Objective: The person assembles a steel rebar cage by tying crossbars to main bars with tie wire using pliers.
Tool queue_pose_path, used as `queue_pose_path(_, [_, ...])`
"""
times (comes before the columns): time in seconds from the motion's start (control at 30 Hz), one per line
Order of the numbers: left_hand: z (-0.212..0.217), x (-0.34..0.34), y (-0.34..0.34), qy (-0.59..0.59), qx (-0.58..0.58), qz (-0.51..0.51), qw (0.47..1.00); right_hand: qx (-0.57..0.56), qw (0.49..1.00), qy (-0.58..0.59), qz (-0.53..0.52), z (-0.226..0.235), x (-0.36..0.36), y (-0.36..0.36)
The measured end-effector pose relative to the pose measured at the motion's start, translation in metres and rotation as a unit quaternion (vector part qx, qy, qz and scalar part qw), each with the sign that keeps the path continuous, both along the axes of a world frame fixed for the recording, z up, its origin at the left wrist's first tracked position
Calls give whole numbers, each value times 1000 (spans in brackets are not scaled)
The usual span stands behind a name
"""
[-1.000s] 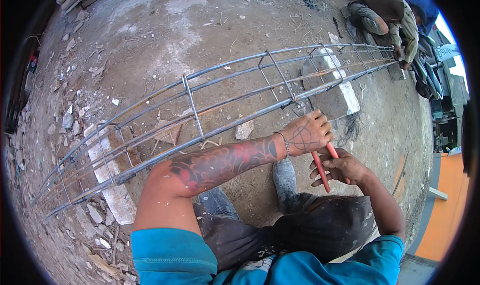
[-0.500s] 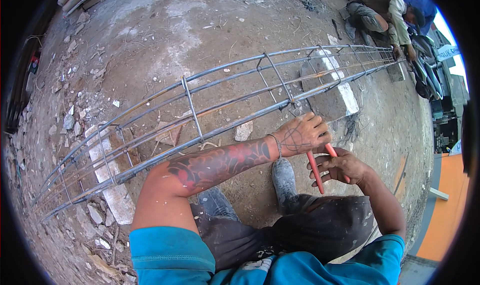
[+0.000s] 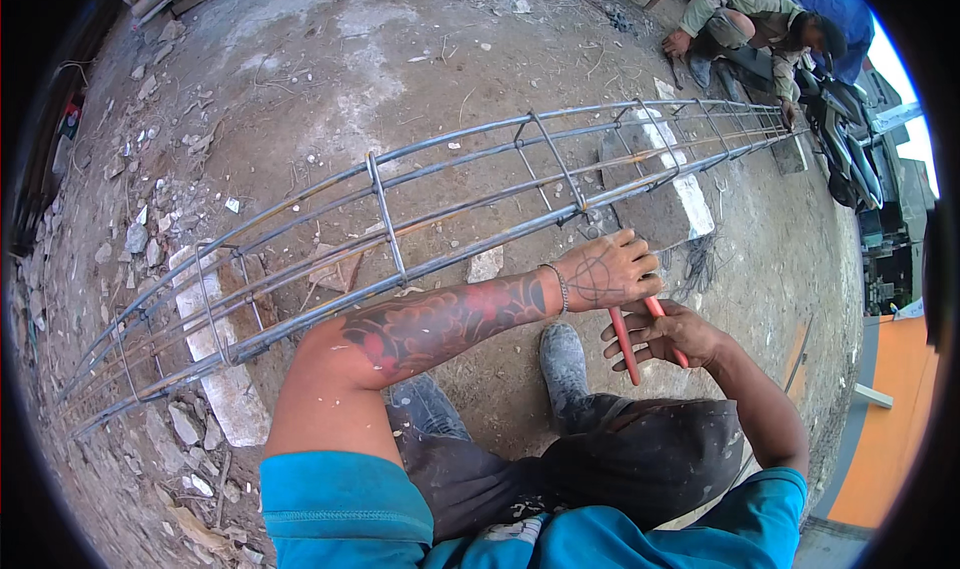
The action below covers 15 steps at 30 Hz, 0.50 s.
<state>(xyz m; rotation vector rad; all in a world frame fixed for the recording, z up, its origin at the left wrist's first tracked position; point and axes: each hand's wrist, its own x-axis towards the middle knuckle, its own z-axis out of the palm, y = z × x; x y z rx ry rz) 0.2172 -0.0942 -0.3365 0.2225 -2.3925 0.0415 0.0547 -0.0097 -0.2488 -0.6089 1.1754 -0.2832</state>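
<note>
Dirt yard (image 3: pixel 330 44) sprawling in bg; rebar cage (image 3: pixel 388 215) lying just beyond L hand (image 3: pixel 610 267), long axis running L-R, R hand (image 3: pixel 690 335) sitting farther. L fingers bunching over red-handled tool (image 3: pixel 624 346), grip hidden; R fingers spreading loosely by its handles. Not spotting containers.

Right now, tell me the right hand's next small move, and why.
I'd probably close the right hand to draw the red handles together: they stand apart, with its fingers loosely extended past the left one. The left hand covers the handles' upper ends.
</note>
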Motion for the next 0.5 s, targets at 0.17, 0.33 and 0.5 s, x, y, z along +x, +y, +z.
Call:
queue_pose_path(0.17, [-2, -3, -1, -10, 14, -7, 1000, -1, 1000, 19, -6, -11, -8, 2])
queue_pose_path(0.33, [2, 3, -1, 2, 14, -8, 1000, -3, 1000, 19, 3, -6, 1, 3])
queue_pose_path(0.5, [5, -2, -8, -67, 55, -59, 994, -20, 988, 152, -19, -10, 20, 12])
